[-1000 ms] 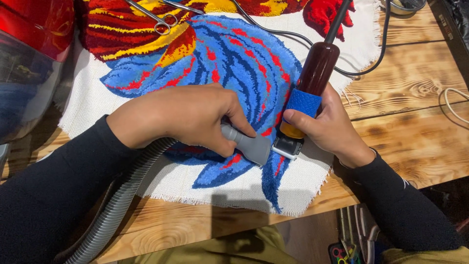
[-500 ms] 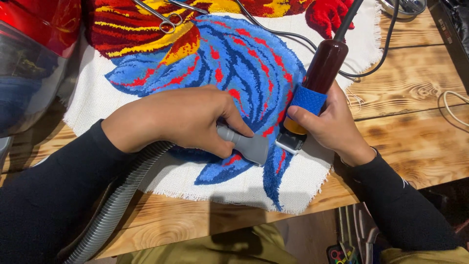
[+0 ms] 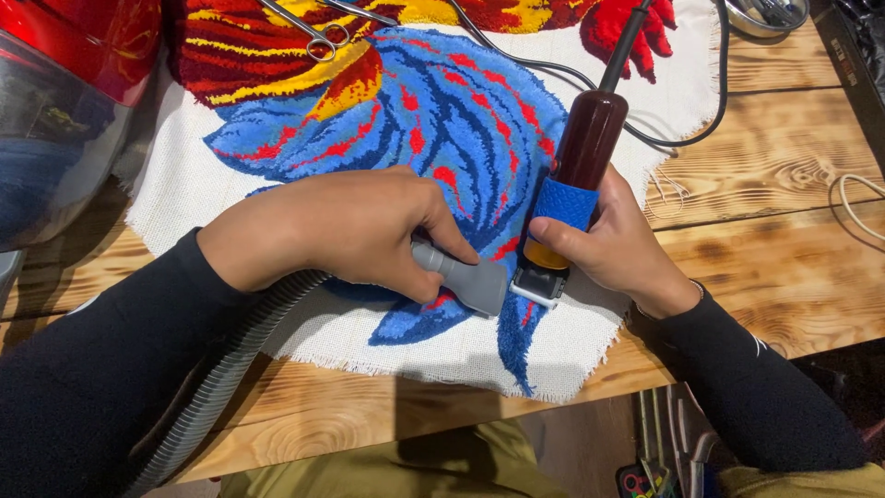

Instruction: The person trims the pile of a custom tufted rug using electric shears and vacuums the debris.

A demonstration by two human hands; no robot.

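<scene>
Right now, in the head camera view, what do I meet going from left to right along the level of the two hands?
Ribbed grey hose → left hand → grey vacuum nozzle → electric trimmer → right hand → bare wooden table.

Sunlit wooden plank table (image 3: 784, 157) with dark scorched grain, shadowed floor beneath
</scene>
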